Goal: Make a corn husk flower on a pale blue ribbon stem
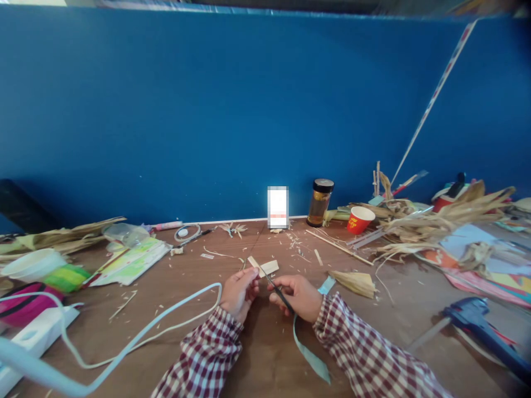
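While left hand (239, 294) pinches pale strip (253, 262) at fingertips, end poking out past them, right hand (302, 298) has fingers curled round slim dark tool (284, 299), tip right by strip.

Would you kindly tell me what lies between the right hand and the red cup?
In the head view, a bit of blue strip, a husk and a stick lie between the right hand and the cup.

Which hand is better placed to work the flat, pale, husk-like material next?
Probably the right hand: it holds the slim dark tool, angled toward the material, which the left hand pinches.
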`<state>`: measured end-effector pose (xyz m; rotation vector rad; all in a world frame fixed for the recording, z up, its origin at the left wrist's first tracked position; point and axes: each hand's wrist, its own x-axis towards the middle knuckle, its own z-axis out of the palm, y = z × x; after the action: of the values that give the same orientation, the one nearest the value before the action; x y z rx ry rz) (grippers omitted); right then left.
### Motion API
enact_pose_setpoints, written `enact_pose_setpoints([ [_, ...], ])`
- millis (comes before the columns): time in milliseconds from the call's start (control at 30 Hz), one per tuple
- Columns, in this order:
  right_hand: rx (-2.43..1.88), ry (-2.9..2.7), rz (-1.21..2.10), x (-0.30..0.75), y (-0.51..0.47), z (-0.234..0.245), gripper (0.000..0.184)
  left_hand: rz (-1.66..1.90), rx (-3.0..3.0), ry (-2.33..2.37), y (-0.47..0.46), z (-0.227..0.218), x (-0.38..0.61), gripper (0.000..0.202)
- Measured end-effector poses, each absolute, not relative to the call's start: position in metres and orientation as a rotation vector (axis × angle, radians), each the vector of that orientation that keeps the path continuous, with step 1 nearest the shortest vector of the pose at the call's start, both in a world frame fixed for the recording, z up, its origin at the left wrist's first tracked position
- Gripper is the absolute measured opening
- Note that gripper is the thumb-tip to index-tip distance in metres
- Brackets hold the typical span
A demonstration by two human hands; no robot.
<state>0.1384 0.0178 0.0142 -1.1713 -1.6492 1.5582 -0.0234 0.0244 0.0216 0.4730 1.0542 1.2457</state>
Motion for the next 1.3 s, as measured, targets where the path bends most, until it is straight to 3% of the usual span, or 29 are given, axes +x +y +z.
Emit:
enact_pose_setpoints([
  [233, -1.18, -1.585, 1.572, 0.138, 0.019, 0.017, 0.03, 1.246, 0.51, 1.079, 0.024, 0.023, -0.023, 0.004],
  [433, -1.07, -1.487, 1.256, 0.143, 0.027, 0.023, 0.04, 1.221, 0.866, 1.139, 0.019, 0.021, -0.017, 0.017],
  [600, -1.002, -1.477, 1.179, 0.145, 0.029, 0.023, 0.044, 1.065, 1.168, 1.133, 0.016, 0.018, -0.012, 0.014],
  [767, -1.037, -1.455, 1.248, 0.142, 0.026, 0.023, 0.033, 1.139, 1.016, 1.131, 0.018, 0.016, -0.014, 0.017],
  [1000, -0.982, -1.322, 1.446, 0.133, 0.023, 0.017, 0.039, 1.198, 0.609, 0.916, 0.016, 0.022, -0.012, 0.024],
  [1300, -0.953, -1.398, 1.492, 0.131, 0.021, 0.012, 0.043, 1.195, 0.544, 0.945, 0.018, 0.019, -0.015, 0.016],
])
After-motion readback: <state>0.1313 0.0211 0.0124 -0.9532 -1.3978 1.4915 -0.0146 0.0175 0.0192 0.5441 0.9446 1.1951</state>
